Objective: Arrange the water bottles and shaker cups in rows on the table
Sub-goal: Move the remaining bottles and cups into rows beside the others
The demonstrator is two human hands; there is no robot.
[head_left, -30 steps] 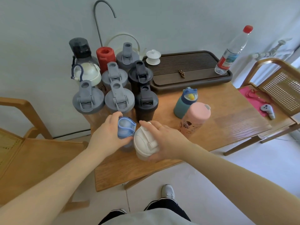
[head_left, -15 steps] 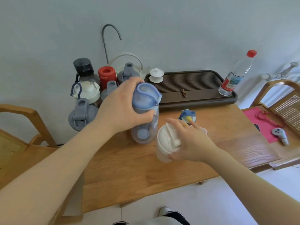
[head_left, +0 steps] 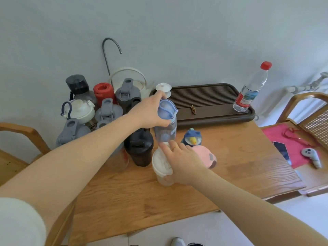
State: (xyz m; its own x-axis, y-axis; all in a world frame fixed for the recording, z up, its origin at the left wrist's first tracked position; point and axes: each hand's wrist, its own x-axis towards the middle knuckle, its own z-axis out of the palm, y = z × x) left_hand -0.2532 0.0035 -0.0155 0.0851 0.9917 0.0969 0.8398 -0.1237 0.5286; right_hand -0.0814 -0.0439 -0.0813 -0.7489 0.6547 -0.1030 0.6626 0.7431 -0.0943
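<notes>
Hanging from the left hand (head_left: 150,112), with fingers and thumb curled round its lid: the blue translucent bottle (head_left: 166,128), slightly tilted, between the black shaker cup (head_left: 139,148) and the dark blue child's bottle (head_left: 192,138), just in front of the tea tray (head_left: 213,98). Gripping the white shaker cup (head_left: 162,164) round its lid from above with the right hand (head_left: 184,162), at the near side, just beside the pink bottle (head_left: 206,155) and the black cup. Cannot tell whether touching the table (head_left: 159,201) with the blue bottle's base or hanging just above it, being hidden there by the right fingertips (head_left: 164,145).

Probably setting the blue bottle down to begin or extend a row. Very little room here. Lowering it tilted, so risking to catch one edge of the base and tip against the child's bottle or the black cup, perhaps pushing these over in turn. Held only by the lid, so possibly swinging, or slipping if not closed tight. Moving both hands at once, so risking to knock the blue base with the right fingertips, almost touching it. Reaching with the left forearm over the grey-lidded shaker cups (head_left: 109,110) at the left, so easily toppling one, being tall and packed close together. Further back, risking to bump the small white lidded teacup (head_left: 163,87) on the tray's corner with the left knuckles. Well apart and in no danger: the red-capped plastic water bottle (head_left: 252,89) at the tray's right end.
</notes>
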